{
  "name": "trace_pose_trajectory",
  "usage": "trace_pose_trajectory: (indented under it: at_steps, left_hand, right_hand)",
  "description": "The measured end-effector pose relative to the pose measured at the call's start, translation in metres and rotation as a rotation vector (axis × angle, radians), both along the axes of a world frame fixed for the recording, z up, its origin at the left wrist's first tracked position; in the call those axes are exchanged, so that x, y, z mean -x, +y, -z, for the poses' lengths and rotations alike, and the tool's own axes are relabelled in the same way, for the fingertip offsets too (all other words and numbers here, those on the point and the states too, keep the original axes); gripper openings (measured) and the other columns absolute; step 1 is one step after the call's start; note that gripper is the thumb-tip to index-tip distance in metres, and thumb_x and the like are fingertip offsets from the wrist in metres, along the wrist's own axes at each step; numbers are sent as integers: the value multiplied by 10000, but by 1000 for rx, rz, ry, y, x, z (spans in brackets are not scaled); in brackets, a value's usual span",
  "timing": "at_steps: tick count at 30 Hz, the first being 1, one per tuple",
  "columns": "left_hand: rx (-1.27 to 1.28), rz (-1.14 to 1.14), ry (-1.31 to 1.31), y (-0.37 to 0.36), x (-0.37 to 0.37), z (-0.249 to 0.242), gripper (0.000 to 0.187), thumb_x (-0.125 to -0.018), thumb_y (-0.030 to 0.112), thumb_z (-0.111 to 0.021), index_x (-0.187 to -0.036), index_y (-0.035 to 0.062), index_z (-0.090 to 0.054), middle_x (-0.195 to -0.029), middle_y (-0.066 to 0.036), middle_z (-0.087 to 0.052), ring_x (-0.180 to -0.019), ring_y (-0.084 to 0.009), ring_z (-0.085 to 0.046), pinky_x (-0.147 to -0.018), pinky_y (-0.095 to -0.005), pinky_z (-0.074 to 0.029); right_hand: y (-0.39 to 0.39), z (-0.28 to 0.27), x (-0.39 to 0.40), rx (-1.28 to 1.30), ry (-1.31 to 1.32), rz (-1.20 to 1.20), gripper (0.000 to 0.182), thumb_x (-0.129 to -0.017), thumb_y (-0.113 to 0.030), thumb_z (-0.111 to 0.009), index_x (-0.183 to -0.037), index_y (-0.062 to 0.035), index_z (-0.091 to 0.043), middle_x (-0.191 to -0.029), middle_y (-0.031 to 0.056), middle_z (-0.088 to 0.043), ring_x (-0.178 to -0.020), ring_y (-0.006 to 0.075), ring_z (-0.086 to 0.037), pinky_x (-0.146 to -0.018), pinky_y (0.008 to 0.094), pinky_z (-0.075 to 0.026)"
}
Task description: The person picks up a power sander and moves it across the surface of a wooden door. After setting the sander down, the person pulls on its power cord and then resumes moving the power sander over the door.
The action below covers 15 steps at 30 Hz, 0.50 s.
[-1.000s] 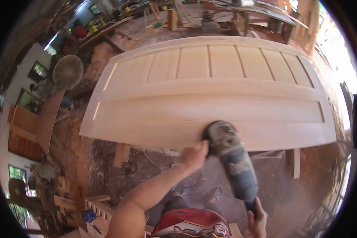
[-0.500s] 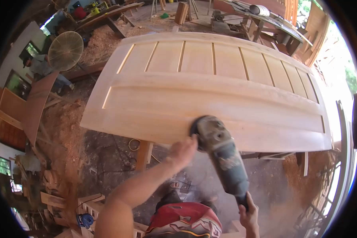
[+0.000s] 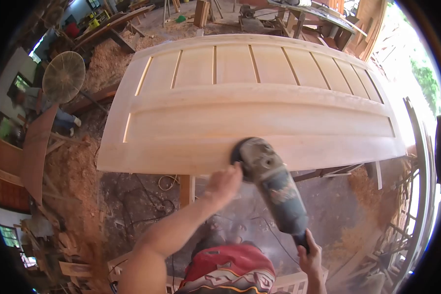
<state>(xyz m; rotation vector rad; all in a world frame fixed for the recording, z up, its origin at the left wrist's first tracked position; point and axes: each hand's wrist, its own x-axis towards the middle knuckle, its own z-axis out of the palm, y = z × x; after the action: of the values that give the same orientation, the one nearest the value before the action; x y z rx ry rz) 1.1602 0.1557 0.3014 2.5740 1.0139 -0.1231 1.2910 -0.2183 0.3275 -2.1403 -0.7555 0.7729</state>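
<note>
A grey-green power sander [image 3: 279,193] with a dusty metal head rests its dark round pad on the near rail of a pale wooden door [image 3: 196,120]. My right hand [image 3: 310,254] wraps round the sander's rear handle, low and to the right. At the front, my left hand [image 3: 224,182] is closed beside the head, seemingly round a side grip that its fingers mostly hide. The door lies flat, with long grooves across its far panel and a wide plain panel nearer me. Fine dust hazes the air below the tool.
A wooden support [image 3: 186,188] stands under the door's near edge. To the left are a large round fan [image 3: 63,77], a seated person [image 3: 39,103] and a leaning brown board [image 3: 40,152]. Wood shavings [image 3: 85,196] cover the floor, where cables also lie. Long boards [image 3: 416,147] stand at right.
My view has turned, so the door appears tilted differently and the fan sits further left. Both hands still grip the sander, its pad staying near the door's near edge.
</note>
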Motion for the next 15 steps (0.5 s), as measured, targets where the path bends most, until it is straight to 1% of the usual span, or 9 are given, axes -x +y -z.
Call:
trace_pose_trajectory:
  at_steps: [1, 2, 4, 5, 7, 10, 11, 14, 15]
  left_hand:
    - [-34, 55, -48, -12, -17, -1, 147, -943, 87, -544, -1060, 13, -593, -871, -185, -717, -813, -363, -735, -669, -465, -606]
    - [-60, 110, -93, -24, -27, 0, 136, -940, 74, -537, -1047, 11, -591, -866, -175, -716, -805, -344, -741, -647, -438, -610]
    - [-104, 188, -122, -35, -42, 4, 126, -938, 81, -538, -1033, 16, -589, -864, -167, -714, -785, -328, -745, -624, -411, -611]
    - [-123, 221, -139, -36, -42, 3, 121, -937, 85, -539, -1026, 18, -588, -863, -162, -713, -774, -320, -747, -613, -397, -611]
    - [-114, 207, -101, -26, -29, 1, 109, -937, 106, -556, -1016, 36, -583, -865, -148, -718, -785, -306, -751, -621, -392, -612]
    - [-104, 134, -73, 3, 9, 2, 115, -937, 117, -564, -1023, 43, -581, -877, -146, -723, -789, -298, -753, -632, -390, -613]
    - [-94, 110, -73, 14, 27, 3, 120, -937, 117, -564, -1029, 42, -581, -882, -149, -724, -789, -298, -753, -635, -391, -613]
    - [-81, 46, 2, 47, 95, -2, 131, -943, 111, -549, -1042, 32, -583, -886, -164, -726, -781, -307, -751, -637, -402, -613]
    - [-74, 12, -4, 59, 119, -3, 152, -935, 102, -541, -1052, 14, -585, -871, -175, -718, -784, -335, -740, -657, -433, -608]
  right_hand:
    - [-25, 10, -5, -14, -72, 6, 561, -893, -186, -670, -1363, 88, -534, -982, 280, -704, -981, 347, -733, -850, 380, -547]
    - [-35, 5, -4, 9, -53, 48, 621, -933, -303, -641, -1380, 107, -505, -878, 224, -700, -789, 283, -729, -745, 369, -564]
    - [-43, -6, 2, -18, -18, 89, 663, -952, -354, -618, -1411, 104, -476, -774, 159, -668, -630, 200, -662, -636, 346, -550]
    - [-45, -4, 7, -11, -22, 100, 710, -946, -402, -614, -1430, 93, -462, -750, 128, -649, -604, 175, -630, -595, 328, -525]
    - [-40, 8, 19, -10, -28, 119, 803, -934, -500, -604, -1470, 73, -433, -703, 65, -612, -551, 125, -567, -512, 292, -473]
    - [-12, 18, 40, -26, -47, 63, 802, -934, -500, -597, -1468, 76, -433, -702, 67, -610, -560, 130, -575, -517, 297, -475]
    - [2, 15, 49, -30, -35, 33, 720, -929, -395, -608, -1452, 76, -454, -711, 81, -617, -584, 145, -597, -555, 314, -499]
    - [37, 18, 79, 19, -77, -77, 611, -862, -197, -669, -1374, 101, -518, -913, 267, -699, -836, 344, -741, -740, 398, -556]
    - [59, 10, 95, 43, -37, -83, 596, -838, -162, -707, -1359, 77, -546, -995, 297, -694, -953, 426, -719, -813, 428, -551]
